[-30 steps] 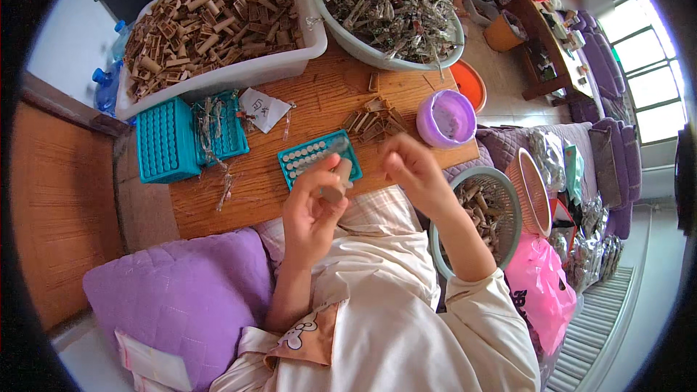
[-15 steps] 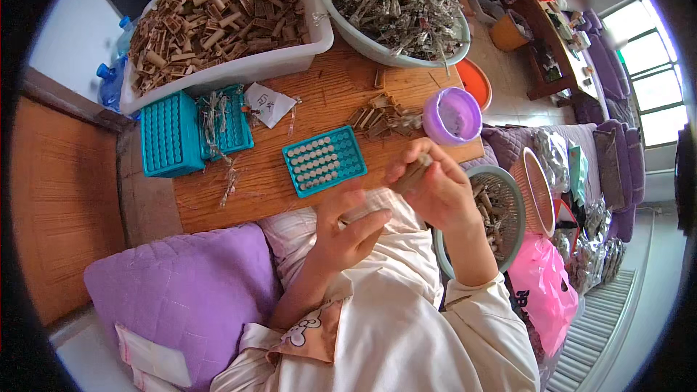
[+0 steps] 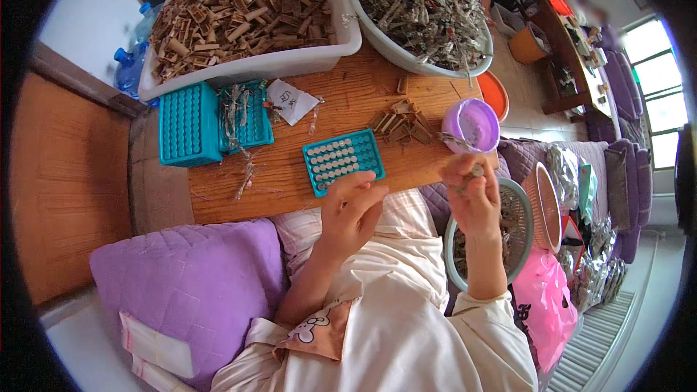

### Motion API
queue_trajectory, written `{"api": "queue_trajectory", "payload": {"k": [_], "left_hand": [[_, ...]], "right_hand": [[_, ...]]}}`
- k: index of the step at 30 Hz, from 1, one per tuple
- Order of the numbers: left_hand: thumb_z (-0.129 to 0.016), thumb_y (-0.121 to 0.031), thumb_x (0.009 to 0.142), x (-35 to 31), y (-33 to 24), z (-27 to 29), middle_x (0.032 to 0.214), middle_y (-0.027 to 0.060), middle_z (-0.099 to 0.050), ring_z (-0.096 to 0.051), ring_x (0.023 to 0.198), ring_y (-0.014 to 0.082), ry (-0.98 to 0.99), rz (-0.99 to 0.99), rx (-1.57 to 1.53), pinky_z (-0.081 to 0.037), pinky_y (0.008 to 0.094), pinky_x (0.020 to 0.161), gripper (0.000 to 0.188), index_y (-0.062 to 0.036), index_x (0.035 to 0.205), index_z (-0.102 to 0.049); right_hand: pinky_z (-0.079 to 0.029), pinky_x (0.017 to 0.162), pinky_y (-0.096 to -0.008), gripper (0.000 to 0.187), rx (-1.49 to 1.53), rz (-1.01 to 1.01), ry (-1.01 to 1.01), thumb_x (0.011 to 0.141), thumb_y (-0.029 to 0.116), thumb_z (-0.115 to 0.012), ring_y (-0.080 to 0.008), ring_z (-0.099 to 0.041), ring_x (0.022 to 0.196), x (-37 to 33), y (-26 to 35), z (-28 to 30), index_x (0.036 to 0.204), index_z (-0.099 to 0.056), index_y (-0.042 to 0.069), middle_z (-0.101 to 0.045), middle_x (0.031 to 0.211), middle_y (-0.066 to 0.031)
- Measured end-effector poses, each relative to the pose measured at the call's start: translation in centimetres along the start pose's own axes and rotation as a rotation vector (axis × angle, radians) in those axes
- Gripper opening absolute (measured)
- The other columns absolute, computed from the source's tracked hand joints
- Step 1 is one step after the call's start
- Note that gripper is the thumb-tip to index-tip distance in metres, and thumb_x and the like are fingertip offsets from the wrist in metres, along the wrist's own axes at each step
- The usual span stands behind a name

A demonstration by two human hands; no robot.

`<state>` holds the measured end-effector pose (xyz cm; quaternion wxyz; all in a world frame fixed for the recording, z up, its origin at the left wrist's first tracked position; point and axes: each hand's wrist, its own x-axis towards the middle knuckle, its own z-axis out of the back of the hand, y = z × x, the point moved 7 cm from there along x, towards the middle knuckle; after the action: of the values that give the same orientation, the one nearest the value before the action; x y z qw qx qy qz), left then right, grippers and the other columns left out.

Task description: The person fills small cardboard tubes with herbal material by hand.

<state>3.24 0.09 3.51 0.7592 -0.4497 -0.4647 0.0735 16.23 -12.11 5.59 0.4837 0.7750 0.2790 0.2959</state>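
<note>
My right hand [image 3: 475,203] is closed around a small piece with a pale round end [image 3: 476,171]; fingers hide most of it. It is raised just in front of the purple bowl [image 3: 451,135]. My left hand [image 3: 352,218] hovers at the near edge of a teal tray [image 3: 308,163], fingers bent and apart, with nothing visible in them. Rows of small white round pieces [image 3: 332,162] fill the left part of that tray; the right part shows bare hollows. Several brown half-tube pieces [image 3: 401,122] lie loose on the wooden table [image 3: 283,192] beyond the tray.
A white bin [image 3: 243,71] heaped with brown pieces and a pale basin [image 3: 406,64] of foil-like packets stand at the back. Stacked teal trays [image 3: 190,125] and a paper slip [image 3: 290,101] sit left. A green basket [image 3: 528,225] and pink bag [image 3: 543,297] are at right.
My right hand has moved right, away from my left hand, with the small piece in it. My left hand has risen slightly toward the teal tray. The whole view has shifted a little.
</note>
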Motion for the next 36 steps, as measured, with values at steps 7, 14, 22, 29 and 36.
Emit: {"api": "queue_trajectory", "payload": {"k": [7, 14, 22, 29, 36], "left_hand": [[-0.057, 0.001, 0.069, 2.3, 3.1, 3.3, 0.085, 0.0091, -0.055, -0.052, 0.079, 0.0212, -0.112, 0.055, 0.223, -0.043, 0.0299, 0.067, 0.02, -0.0068, 0.088, -0.054], [-0.052, -0.005, 0.074, 11.6, 9.3, 5.0, 0.08, 0.0079, -0.056, -0.054, 0.071, 0.0231, -0.204, 0.157, 0.48, -0.043, 0.0328, 0.059, 0.014, -0.0064, 0.088, -0.054], [-0.049, -0.009, 0.075, 22.9, 25.9, -1.4, 0.087, 0.0101, -0.059, -0.055, 0.085, 0.0263, 0.623, -0.001, 1.357, -0.045, 0.0382, 0.073, 0.02, -0.0067, 0.094, -0.056], [-0.048, -0.007, 0.075, 22.2, 26.9, -1.6, 0.089, 0.0121, -0.058, -0.056, 0.084, 0.0263, 0.907, 0.313, 1.444, -0.045, 0.04, 0.072, 0.023, -0.0069, 0.097, -0.054], [-0.06, -0.025, 0.072, 23.0, 19.1, 3.1, 0.076, 0.0098, -0.058, -0.058, 0.07, 0.0192, 0.146, 0.493, 0.507, -0.046, 0.0322, 0.059, 0.04, -0.0076, 0.105, -0.047]], "right_hand": [[-0.038, 0.075, -0.0254, 0.021, -0.802, -0.323, -0.301, 0.078, 0.014, -0.05, -0.0129, -0.05, 0.083, -6.5, 5.3, 12.0, 0.094, -0.049, 0.001, -0.051, 0.088, -0.0051], [-0.042, 0.07, -0.034, 0.032, -1.809, -1.35, 0.287, 0.07, 0.003, -0.051, -0.0289, -0.054, 0.081, -12.3, 5.3, 16.9, 0.101, -0.051, 0.003, -0.054, 0.091, -0.0176], [-0.043, 0.065, -0.0357, 0.021, -1.472, 0.011, 0.209, 0.071, 0.004, -0.052, -0.0312, -0.054, 0.075, 7.8, 4.7, 2.0, 0.092, -0.054, 0.004, -0.055, 0.085, -0.0138], [-0.042, 0.062, -0.0319, 0.015, -1.372, 0.309, -0.26, 0.072, 0.009, -0.056, -0.027, -0.054, 0.068, 16.4, 4.7, 5.2, 0.085, -0.057, 0.003, -0.055, 0.076, -0.0122], [-0.038, 0.074, -0.0361, 0.018, -1.708, 0.321, -0.216, 0.071, 0.015, -0.057, -0.0293, -0.049, 0.081, 19.8, 2.4, 8.3, 0.084, -0.058, 0.003, -0.052, 0.083, -0.0158]]}}
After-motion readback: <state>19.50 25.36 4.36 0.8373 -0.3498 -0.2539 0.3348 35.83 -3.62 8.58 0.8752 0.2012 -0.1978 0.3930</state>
